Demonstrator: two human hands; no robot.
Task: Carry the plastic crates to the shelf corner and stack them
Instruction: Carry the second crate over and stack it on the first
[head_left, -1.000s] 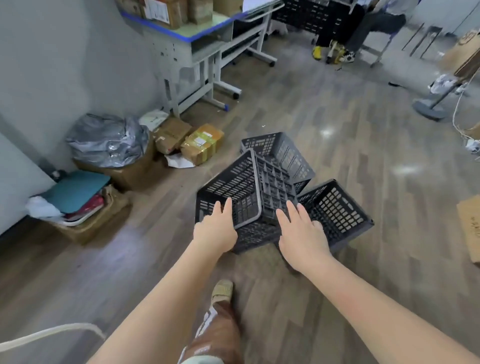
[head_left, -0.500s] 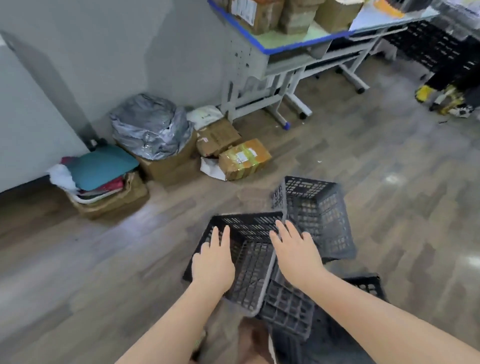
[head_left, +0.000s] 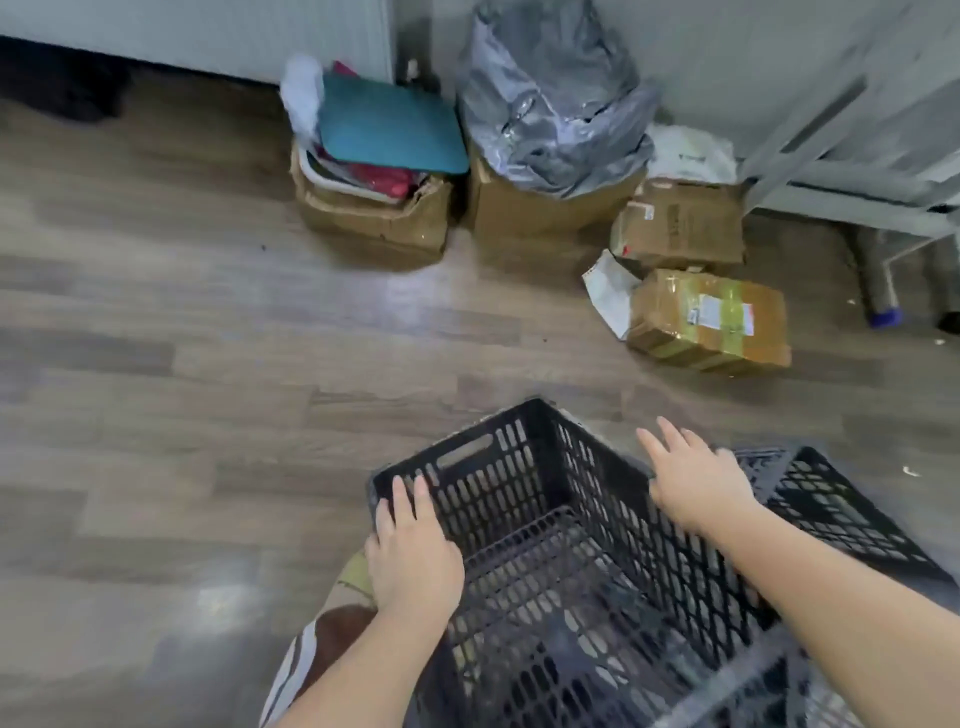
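Observation:
A black slotted plastic crate is held low in front of me, its open top facing up. My left hand grips its left rim, thumb hidden under the edge. My right hand lies on the right rim with fingers stretched forward and the thumb curled over the wall. A second black crate sits tilted against the right side of the first, partly hidden by my right forearm. More black lattice shows at the bottom edge, blurred.
Along the grey wall stand a torn cardboard box with a teal pad, a box with a grey plastic bag, two taped parcels, and a desk frame at right. Wood floor stretches left. My shoe shows under the left hand.
The view has swung left and closer to the wall boxes. The crate has tipped from tilted to open-top-up, and both hands have shifted onto its opposite rims.

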